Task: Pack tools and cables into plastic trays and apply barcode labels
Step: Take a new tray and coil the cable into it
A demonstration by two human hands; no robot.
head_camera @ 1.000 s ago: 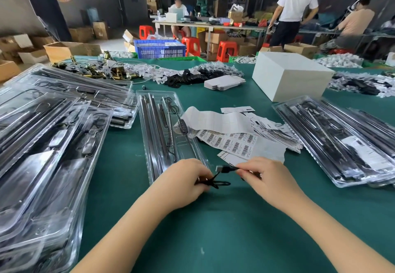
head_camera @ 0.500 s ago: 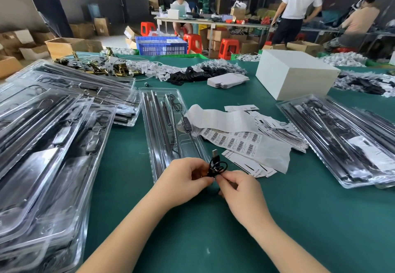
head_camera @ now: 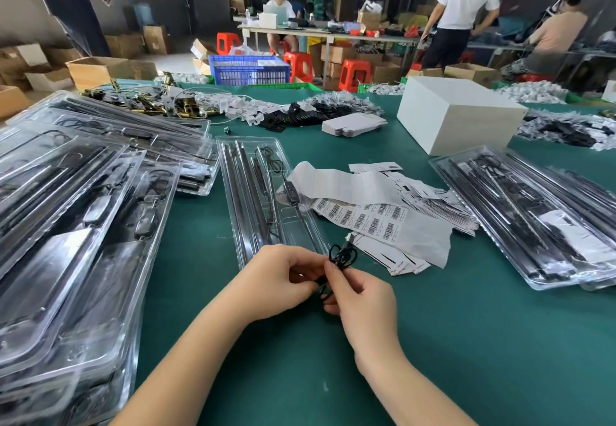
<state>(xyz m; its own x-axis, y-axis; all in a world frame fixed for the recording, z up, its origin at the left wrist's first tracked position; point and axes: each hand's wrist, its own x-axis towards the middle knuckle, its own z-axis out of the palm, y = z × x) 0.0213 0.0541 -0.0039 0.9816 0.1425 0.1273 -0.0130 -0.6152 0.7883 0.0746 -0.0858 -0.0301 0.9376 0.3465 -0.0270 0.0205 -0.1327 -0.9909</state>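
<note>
Left hand (head_camera: 283,279) and right hand (head_camera: 360,295) both pinch a black cable (head_camera: 341,256), coiled in small loops, plug end up, held just above the mat at 12 o'clock from the wrists. Step in hand, likely: bundling the cable. Open tray (head_camera: 263,192) lies just beyond, at 11 o'clock, rods already seated. Next: seat the coil in a free pocket. Labels (head_camera: 363,217) at 1 o'clock.

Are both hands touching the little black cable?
Touching. The head view shows the left hand and the right hand both pinching the thin black coiled cable between their fingertips, just above the green table.
</note>
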